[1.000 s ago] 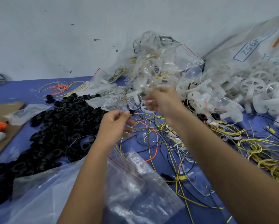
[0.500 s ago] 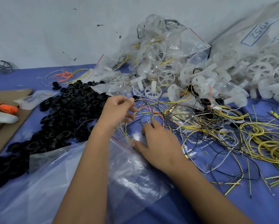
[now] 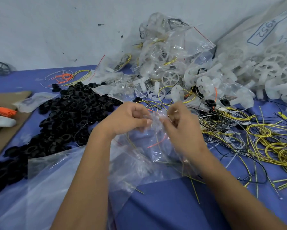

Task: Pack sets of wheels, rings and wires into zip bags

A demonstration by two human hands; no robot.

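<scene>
A clear zip bag (image 3: 149,146) hangs at the centre, raised off the blue table, with thin yellow and orange wires showing through it. My left hand (image 3: 127,118) pinches the bag's top edge from the left. My right hand (image 3: 181,127) pinches the same edge from the right, fingers curled. A heap of black rings (image 3: 69,117) lies to the left. White spoked wheels (image 3: 169,80) pile up behind my hands. Loose yellow, black and white wires (image 3: 262,143) spread across the right.
Packed zip bags (image 3: 172,47) are stacked against the back wall. A big white sack (image 3: 264,30) of wheels leans at the far right. A stack of empty clear bags (image 3: 48,188) lies at the front left. Cardboard (image 3: 4,130) with an orange bundle (image 3: 1,110) sits far left.
My right hand came off the bag stack on the table and rose to meet the left. Both hands now hold one zip bag up by its top edge.
</scene>
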